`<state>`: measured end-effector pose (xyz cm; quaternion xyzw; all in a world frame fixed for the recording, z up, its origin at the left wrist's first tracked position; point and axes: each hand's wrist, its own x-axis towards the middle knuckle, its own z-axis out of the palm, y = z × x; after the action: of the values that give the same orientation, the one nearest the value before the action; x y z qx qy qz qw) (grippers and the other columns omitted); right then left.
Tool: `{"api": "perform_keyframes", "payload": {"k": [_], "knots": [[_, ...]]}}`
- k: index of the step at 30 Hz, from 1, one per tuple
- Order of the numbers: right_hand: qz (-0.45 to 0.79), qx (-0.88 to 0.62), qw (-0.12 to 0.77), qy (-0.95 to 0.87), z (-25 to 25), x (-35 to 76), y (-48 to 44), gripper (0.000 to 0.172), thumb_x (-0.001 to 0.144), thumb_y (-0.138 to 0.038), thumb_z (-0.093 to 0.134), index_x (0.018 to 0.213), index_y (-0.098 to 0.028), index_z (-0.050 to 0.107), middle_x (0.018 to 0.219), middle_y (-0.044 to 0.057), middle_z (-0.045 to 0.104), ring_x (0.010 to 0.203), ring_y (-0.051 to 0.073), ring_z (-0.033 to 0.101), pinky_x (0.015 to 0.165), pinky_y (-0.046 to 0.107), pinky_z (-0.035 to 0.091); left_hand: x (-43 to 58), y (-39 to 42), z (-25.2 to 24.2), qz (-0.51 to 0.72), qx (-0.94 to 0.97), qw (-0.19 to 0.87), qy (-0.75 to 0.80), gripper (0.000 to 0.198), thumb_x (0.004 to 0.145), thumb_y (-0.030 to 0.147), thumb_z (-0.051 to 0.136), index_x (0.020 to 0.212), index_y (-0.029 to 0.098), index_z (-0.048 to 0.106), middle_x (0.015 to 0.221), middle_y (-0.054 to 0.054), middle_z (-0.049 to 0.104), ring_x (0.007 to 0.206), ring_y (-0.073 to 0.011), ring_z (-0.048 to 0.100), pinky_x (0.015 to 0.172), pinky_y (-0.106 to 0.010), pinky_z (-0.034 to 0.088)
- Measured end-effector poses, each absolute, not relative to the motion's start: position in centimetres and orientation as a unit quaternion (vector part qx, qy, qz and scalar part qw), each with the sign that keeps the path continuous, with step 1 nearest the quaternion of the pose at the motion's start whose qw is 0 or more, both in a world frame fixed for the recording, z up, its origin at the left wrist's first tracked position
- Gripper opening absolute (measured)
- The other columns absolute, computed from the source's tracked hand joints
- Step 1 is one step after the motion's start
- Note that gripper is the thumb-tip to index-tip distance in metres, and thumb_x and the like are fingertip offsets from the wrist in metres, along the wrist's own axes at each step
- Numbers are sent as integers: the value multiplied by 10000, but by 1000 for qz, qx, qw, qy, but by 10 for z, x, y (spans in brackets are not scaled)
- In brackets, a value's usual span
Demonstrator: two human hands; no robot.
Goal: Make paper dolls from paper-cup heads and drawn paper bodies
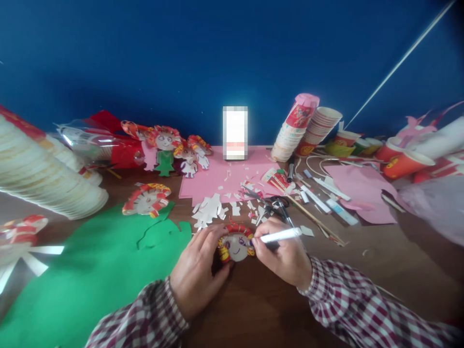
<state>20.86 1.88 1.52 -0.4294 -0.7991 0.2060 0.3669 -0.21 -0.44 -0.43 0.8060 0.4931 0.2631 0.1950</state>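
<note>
A round paper-cup doll head lies on the brown table in front of me, with eyes and a smiling mouth drawn on white and a curled red and yellow rim. My left hand grips its left edge, fingers above and thumb below. In my right hand is a white marker, pinched with its tip at the right side of the drawn face, by the eye. The tip itself is partly hidden by my fingers. White paper scraps lie just behind the head.
Green paper spreads at left, below another cut cup head. Finished paper dolls stand behind. Pink sheets, scissors and wooden sticks lie beyond my hands. Stacked paper cups lean at the back; more cups lie left.
</note>
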Motion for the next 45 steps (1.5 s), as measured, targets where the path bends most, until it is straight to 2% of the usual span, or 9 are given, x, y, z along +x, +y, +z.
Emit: {"api": "perform_keyframes", "payload": {"k": [45], "knots": [[214, -424, 378, -795, 14, 208, 19, 69, 806, -150, 557, 761, -195, 529, 702, 5, 561, 712, 162, 533, 676, 295, 418, -2, -4, -4, 259, 807, 193, 494, 523, 746, 163, 565, 1242, 212, 405, 1237, -90, 507, 1151, -258, 461, 970, -437, 416]]}}
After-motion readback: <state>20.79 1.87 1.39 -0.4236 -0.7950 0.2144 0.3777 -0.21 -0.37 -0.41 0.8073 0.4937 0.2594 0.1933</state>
